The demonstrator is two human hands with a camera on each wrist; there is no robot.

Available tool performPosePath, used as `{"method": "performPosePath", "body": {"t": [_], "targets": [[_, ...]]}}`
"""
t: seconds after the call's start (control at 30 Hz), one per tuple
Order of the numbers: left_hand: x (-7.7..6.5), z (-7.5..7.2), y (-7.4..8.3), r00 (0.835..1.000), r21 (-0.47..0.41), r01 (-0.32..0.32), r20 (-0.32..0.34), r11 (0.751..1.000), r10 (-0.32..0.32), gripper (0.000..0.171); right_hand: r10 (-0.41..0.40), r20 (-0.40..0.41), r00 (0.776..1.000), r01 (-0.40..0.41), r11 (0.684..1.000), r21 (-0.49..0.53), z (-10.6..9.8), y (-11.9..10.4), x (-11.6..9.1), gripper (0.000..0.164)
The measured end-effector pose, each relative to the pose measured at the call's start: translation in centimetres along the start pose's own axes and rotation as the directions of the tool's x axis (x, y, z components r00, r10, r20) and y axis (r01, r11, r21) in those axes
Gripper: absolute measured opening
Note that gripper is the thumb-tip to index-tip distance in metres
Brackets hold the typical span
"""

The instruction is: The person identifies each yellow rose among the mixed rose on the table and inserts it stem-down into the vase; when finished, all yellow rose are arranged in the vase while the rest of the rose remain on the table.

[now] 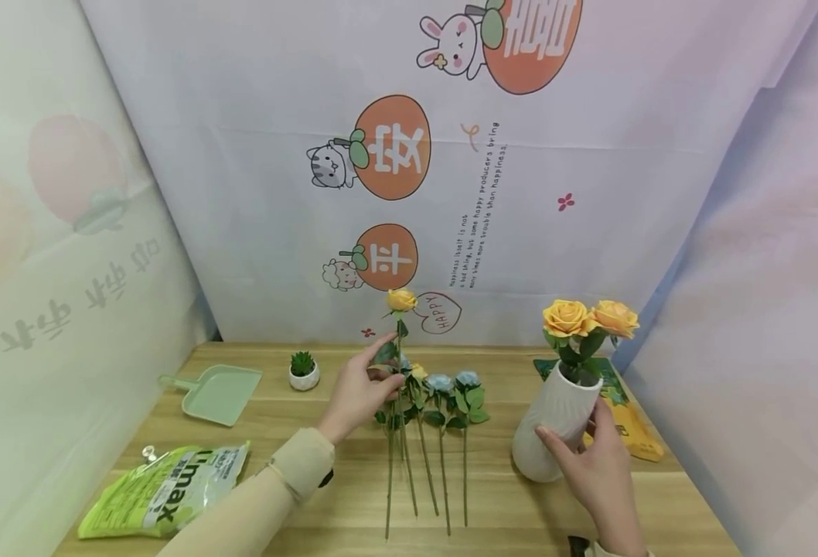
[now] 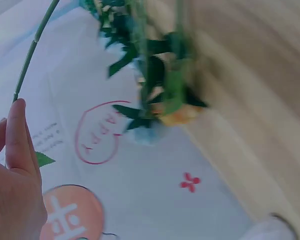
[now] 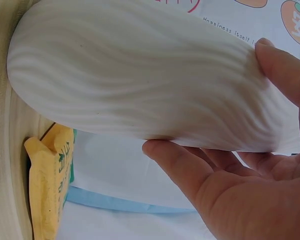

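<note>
My left hand pinches the stem of a yellow artificial rose and holds it upright above the table; in the left wrist view the green stem rises from between thumb and fingers. Below and to its right lie several more long-stemmed roses, among them a blue rose and another yellow rose. On the right, my right hand grips a white ribbed vase, which leans to the right. Two yellow-orange roses stand in the vase, their lower stems hidden inside it.
A green dustpan and a small potted succulent are at the back left. A green-and-white bag lies at the front left. Behind the vase is a yellow-and-green packet. A printed cloth hangs along the table's back edge.
</note>
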State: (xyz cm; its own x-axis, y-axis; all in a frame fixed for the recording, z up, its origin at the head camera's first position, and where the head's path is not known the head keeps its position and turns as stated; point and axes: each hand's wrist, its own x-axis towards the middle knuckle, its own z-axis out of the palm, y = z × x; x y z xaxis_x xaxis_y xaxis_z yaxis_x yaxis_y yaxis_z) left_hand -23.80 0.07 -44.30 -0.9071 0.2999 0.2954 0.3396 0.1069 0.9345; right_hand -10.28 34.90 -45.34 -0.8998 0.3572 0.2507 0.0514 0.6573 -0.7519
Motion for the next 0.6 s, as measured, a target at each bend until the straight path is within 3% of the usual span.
{"method": "performPosePath", "body": {"t": [0.23,0.4,0.6], "targets": [[1.9,2.2,4.1,0.995,-0.017,-0.098,0.029,0.995,0.098,0.079,-0.007,0.013,1.0,0.007,1.0,-0.001,-0.1,0.0,0.0,0.109],[3.0,4.0,6.8,0.984,-0.054,-0.163,0.063,0.985,0.166,0.078,0.01,0.017,1.0,-0.01,1.0,0.009,-0.1,0.1,-0.1,0.11],[4.3,6.0,9.7,0.969,-0.101,-0.221,0.089,0.97,0.23,0.078,-0.026,-0.007,1.0,0.026,1.0,0.012,0.0,0.3,0.0,0.106]]}}
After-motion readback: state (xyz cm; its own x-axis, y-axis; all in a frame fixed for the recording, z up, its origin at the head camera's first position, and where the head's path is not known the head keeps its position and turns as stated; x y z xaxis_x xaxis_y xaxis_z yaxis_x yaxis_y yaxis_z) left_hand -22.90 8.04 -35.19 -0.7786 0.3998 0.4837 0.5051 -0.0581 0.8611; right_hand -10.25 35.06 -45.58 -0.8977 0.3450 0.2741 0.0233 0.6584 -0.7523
